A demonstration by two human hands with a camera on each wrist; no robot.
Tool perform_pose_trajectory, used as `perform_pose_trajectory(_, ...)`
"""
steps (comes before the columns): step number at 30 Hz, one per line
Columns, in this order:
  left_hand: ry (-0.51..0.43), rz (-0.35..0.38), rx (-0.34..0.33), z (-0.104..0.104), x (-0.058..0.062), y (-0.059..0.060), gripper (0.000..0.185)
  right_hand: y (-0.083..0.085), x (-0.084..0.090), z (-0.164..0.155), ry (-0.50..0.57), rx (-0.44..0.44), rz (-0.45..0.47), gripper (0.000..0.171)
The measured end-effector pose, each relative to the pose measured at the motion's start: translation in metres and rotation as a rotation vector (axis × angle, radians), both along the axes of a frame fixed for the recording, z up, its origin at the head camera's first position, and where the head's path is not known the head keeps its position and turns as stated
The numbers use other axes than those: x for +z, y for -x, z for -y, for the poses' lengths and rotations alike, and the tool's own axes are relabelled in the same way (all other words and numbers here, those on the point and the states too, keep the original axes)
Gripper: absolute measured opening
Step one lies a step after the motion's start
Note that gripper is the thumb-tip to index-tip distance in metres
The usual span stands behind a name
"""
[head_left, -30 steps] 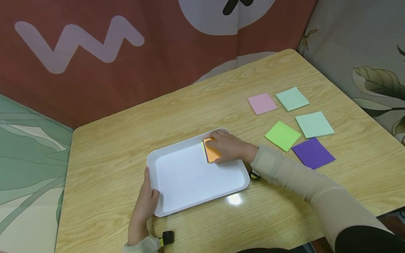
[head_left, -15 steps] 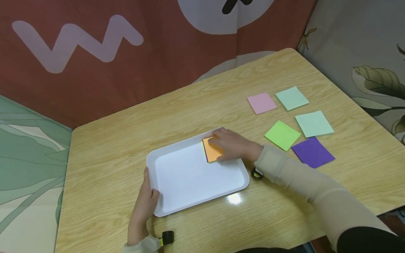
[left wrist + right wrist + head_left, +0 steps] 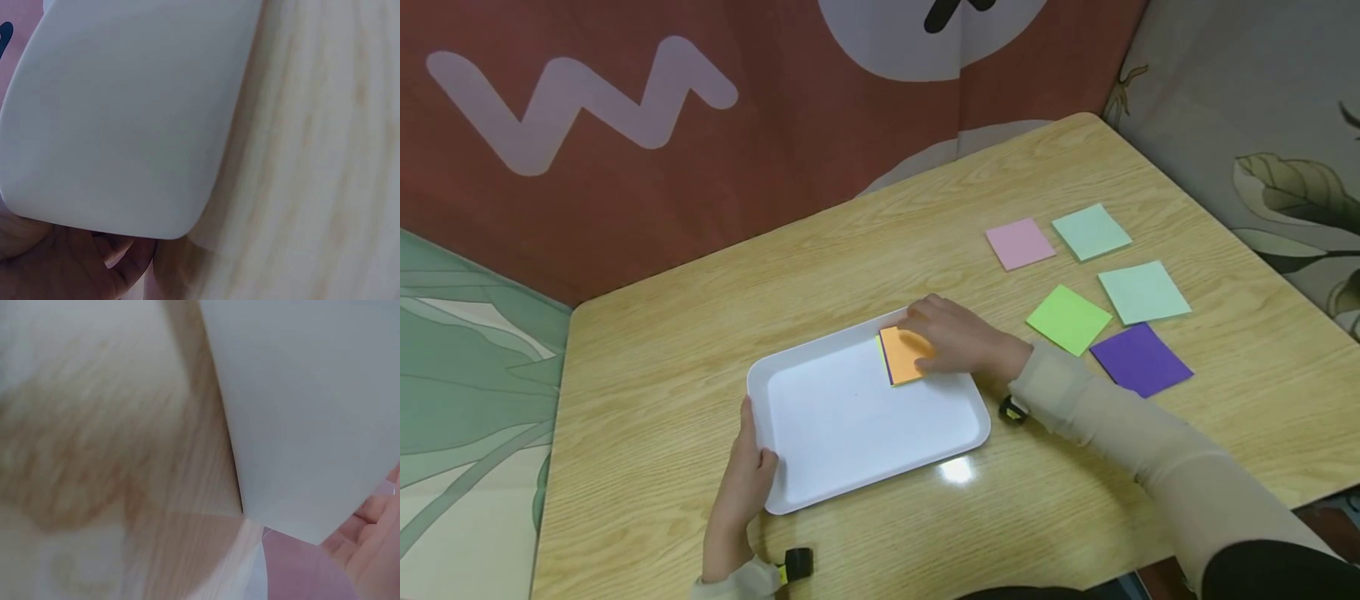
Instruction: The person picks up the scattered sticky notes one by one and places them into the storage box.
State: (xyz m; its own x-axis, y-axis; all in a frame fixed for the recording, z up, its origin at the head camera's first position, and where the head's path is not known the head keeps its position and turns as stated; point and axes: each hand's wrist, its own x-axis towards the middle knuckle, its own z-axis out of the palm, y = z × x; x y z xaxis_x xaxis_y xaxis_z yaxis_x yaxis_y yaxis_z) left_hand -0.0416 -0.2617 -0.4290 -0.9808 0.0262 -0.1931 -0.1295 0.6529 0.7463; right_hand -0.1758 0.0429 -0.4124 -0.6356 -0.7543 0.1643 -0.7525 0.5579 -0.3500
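The orange note (image 3: 902,354) lies in the far right corner of the white tray (image 3: 850,425), on top of a small pile; a purple edge and a yellow-green edge peek out along its left side, so at least 3 sheets seem to be stacked there. The right hand (image 3: 958,342) rests on the right part of the orange note with its fingers laid fairly flat over it, pressing rather than pinching, as far as the head view shows. The left hand (image 3: 745,483) grips the near left rim of the tray, thumb over the edge and fingers underneath, which the left wrist view bears out: the tray's corner (image 3: 125,125) sits just above the curled fingers (image 3: 69,262).

The step in hand looks like setting the orange note down squarely on the pile while the tray is kept steady. The next move probably calls for lifting the right hand off without dragging the top sheet, then reaching right for another sheet.

On the desk (image 3: 700,292), well apart to the right of the tray, 5 more sheets lie flat and separate: a pink note (image 3: 1020,243) and a pale green note (image 3: 1092,232) at the far side, a bright green note (image 3: 1068,319) and a second pale green note (image 3: 1144,292) in the middle, and a purple note (image 3: 1141,359) nearest.
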Motion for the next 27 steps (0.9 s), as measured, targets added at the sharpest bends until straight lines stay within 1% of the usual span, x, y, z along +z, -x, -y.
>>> perform_pose_trajectory(7,0.004,0.009,0.008,0.000,-0.001,0.000,0.073,0.001,0.002,-0.005,0.029,-0.030,-0.026,0.048)
perform_pose_trajectory(11,0.010,0.012,0.007,0.001,-0.001,0.000,0.073,0.002,0.003,-0.009,0.042,-0.043,-0.014,0.047)
perform_pose_trajectory(14,0.014,0.013,0.005,0.001,-0.001,0.001,0.073,0.003,0.005,-0.012,0.040,-0.067,0.019,0.046)
perform_pose_trajectory(17,0.015,0.008,0.004,0.001,-0.001,0.001,0.073,0.003,0.006,-0.015,0.035,-0.089,0.032,0.047)
perform_pose_trajectory(27,0.014,0.010,0.014,0.002,-0.003,0.001,0.074,0.003,0.006,-0.025,0.045,-0.143,0.046,0.048)
